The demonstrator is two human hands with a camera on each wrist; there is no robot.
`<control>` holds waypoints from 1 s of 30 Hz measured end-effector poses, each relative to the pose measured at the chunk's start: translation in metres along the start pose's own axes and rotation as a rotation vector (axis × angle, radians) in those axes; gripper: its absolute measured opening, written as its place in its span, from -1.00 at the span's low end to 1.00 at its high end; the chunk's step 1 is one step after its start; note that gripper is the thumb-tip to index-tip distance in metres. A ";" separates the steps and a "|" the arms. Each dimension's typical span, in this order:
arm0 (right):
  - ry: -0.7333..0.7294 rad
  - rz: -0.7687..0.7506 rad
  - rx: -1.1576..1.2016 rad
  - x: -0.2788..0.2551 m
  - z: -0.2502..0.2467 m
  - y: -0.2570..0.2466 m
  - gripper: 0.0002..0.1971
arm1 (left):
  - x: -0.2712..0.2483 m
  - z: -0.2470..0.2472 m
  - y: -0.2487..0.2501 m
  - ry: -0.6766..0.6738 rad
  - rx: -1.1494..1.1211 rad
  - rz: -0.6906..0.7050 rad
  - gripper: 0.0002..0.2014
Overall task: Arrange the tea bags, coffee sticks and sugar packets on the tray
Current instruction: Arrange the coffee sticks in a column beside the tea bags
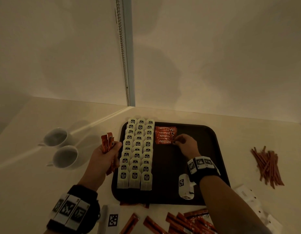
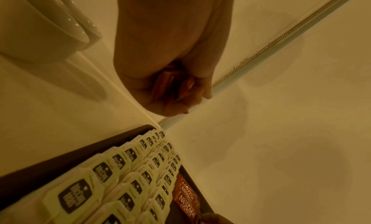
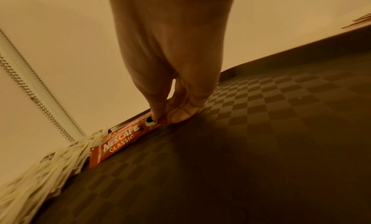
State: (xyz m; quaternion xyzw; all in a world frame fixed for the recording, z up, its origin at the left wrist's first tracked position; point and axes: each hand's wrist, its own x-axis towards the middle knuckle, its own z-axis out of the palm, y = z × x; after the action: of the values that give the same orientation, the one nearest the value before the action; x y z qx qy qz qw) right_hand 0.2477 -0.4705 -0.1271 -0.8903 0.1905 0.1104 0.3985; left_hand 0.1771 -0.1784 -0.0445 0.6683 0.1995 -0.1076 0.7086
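A dark tray [image 1: 214, 149] lies on the pale counter. Three columns of white tea bags [image 1: 137, 152] fill its left side. To their right, at the far end, several red coffee sticks [image 1: 165, 135] lie stacked crosswise. My right hand [image 1: 177, 141] pinches the right end of the nearest coffee stick [image 3: 120, 141], which lies flat on the tray floor [image 3: 261, 132]. My left hand [image 1: 107, 152] hovers left of the tray and grips a bundle of coffee sticks [image 1: 107, 142]; the bundle [image 2: 168, 86] shows inside my curled fingers.
Two white cups [image 1: 62, 146] stand left of the tray. Loose coffee sticks [image 1: 188, 222] lie on the counter in front of the tray. A pile of thin brown sugar sticks [image 1: 268, 166] lies at the right. A wall corner with a bead chain [image 1: 123, 65] rises behind.
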 end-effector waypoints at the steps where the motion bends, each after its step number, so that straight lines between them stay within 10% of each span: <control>1: 0.002 0.007 -0.005 -0.001 0.000 -0.001 -0.80 | 0.001 0.000 -0.001 -0.007 0.006 -0.003 -0.88; 17: 0.118 -0.088 0.080 -0.016 -0.001 -0.021 -0.79 | 0.002 0.019 0.018 -0.197 -0.122 -0.124 -0.84; 23: -0.338 -0.410 0.439 -0.083 -0.007 -0.097 -0.83 | 0.004 0.038 0.033 -0.216 0.139 0.030 -0.87; 30: -0.262 -0.315 0.684 -0.089 -0.008 -0.098 -0.93 | 0.002 0.037 0.038 -0.177 0.029 0.103 -0.93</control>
State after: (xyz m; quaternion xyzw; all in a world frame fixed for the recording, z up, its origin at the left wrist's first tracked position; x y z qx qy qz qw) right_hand 0.2099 -0.3946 -0.0254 -0.7029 0.0249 0.0909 0.7050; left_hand 0.2001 -0.2116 -0.0106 0.6758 0.1001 -0.1324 0.7182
